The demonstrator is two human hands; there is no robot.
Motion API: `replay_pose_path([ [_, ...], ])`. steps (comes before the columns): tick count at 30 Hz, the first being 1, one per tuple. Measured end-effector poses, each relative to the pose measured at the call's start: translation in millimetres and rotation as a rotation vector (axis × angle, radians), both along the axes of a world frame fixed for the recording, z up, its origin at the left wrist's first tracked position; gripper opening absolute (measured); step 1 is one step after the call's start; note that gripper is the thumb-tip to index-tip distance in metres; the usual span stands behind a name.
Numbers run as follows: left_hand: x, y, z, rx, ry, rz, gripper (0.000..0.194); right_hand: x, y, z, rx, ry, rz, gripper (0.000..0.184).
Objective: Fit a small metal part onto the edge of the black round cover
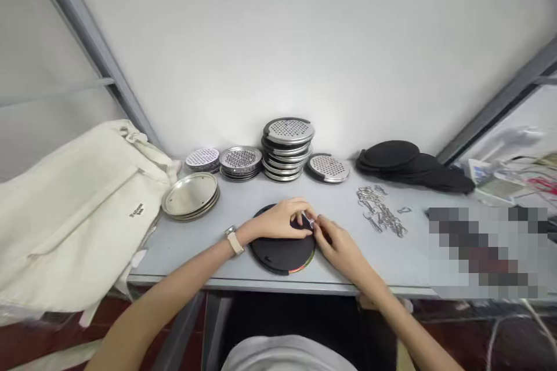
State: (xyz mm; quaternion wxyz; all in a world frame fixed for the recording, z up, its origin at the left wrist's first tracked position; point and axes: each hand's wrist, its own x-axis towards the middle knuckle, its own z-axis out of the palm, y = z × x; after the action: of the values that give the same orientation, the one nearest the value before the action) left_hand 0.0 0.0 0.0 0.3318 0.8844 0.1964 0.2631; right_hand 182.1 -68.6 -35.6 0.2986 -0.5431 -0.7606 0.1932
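In front of me a round black disc (278,255) lies flat near the table's front edge, with a coloured strip showing along its lower right rim. My left hand (282,221) rests over its upper part, fingers and thumb curled in at the right rim around a small metal clip (311,223). From the right, my right hand (342,246) pinches the same clip between thumb and fingertips. The fingers partly hide the clip, so how it meets the disc cannot be made out. Right of my hands lies a loose pile of metal clips (380,211).
Perforated metal discs stand in a tall stack (287,153) and a lower stack (240,161) at the back. Plain metal plates (190,196) are piled at left, beside a cream bag (87,208). Black round fabric pieces (391,156) lie at back right.
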Motion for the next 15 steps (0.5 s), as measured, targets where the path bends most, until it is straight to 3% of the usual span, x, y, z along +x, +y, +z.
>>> replay_pose_path([
  [15,-2.2,0.3,1.0,-0.034,0.015,-0.017,0.025,-0.1,-1.2,6.1,0.002,-0.037,0.07,0.024],
])
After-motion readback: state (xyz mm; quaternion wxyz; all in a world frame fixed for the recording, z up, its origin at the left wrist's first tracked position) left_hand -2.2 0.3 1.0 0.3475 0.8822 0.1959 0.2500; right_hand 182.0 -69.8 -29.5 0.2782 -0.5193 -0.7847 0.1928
